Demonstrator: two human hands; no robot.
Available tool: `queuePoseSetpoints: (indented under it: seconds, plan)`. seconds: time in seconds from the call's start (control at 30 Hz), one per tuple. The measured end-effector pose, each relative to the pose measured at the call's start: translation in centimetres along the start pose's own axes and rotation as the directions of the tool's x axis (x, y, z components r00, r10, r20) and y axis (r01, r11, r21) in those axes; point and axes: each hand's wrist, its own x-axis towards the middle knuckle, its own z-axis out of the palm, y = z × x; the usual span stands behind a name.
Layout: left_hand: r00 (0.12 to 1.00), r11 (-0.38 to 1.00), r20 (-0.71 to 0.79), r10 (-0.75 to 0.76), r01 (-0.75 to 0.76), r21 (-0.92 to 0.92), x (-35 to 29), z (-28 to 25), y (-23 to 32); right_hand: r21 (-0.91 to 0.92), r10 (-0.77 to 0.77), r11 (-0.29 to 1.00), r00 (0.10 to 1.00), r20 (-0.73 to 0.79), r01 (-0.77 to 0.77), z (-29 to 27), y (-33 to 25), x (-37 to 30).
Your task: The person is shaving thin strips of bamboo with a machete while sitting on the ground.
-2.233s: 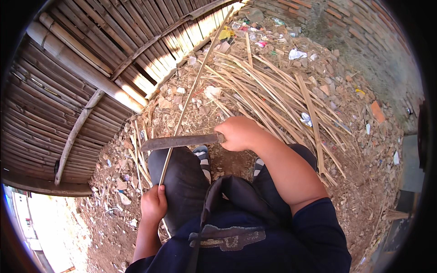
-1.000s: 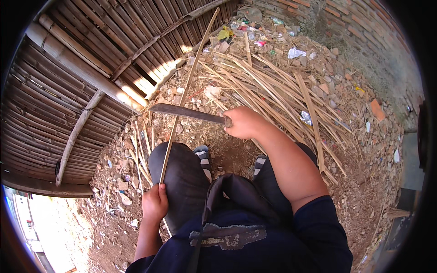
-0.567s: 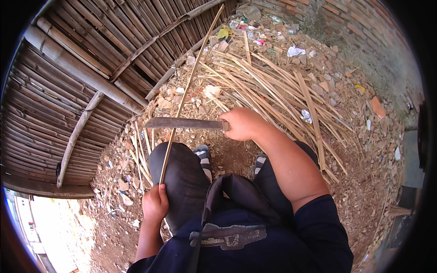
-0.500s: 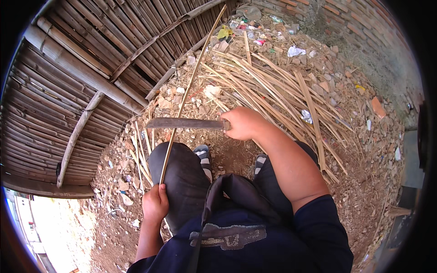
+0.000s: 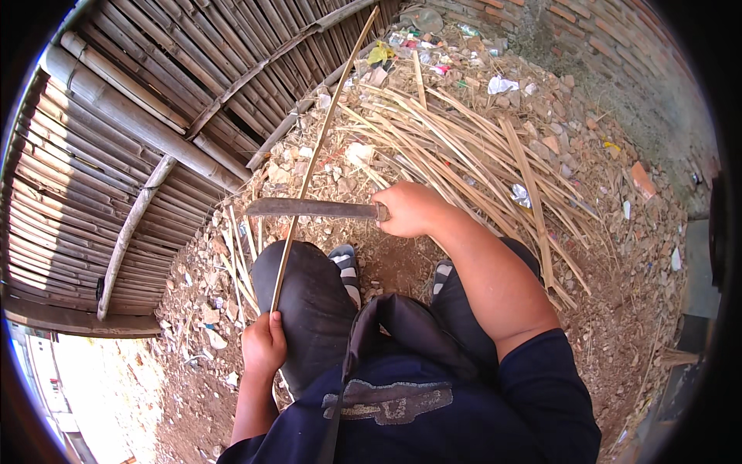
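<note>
My left hand (image 5: 264, 342) is closed round the near end of a long, thin bamboo strip (image 5: 318, 147), beside my left knee. The strip slants up and away, its far end by the bamboo wall. In my right hand (image 5: 410, 209) is the handle of a machete (image 5: 317, 208) with a dark, worn blade. The blade points left and lies across the strip just beyond my left knee, seeming to touch it. My right fingers are wrapped round the handle and partly hidden.
A pile of split bamboo strips (image 5: 464, 155) lies ahead to the right, and a few more strips (image 5: 239, 263) lie left of my knee. A bamboo-pole wall (image 5: 100, 170) stands at the left, a brick wall (image 5: 641, 69) at the far right. Rubble and litter cover the ground.
The machete and the strip's far end have shifted very slightly left. Both hands keep their grip. Sunlight now falls on the bamboo wall at the far left.
</note>
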Motion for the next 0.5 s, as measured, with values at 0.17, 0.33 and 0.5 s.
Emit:
queuePoseSetpoints:
  seconds: [0.17, 0.33, 0.5]
  plan:
    - [0.999, 0.999, 0.035, -0.037, 0.038, -0.016, 0.00, -0.22, 0.23, 0.017, -0.013, 1.000, 1.000, -0.008, 0.013, 0.45, 0.27, 0.11]
    - [0.999, 0.998, 0.028, -0.045, 0.046, -0.041, 0.06, -0.21, 0.24, 0.014, -0.009, 1.000, 1.000, 0.003, 0.009, 0.38, 0.20, 0.17]
    - [0.999, 0.998, 0.018, -0.037, 0.038, -0.056, 0.11, -0.21, 0.18, 0.012, -0.014, 1.000, 1.000, 0.012, 0.014, 0.48, 0.19, 0.21]
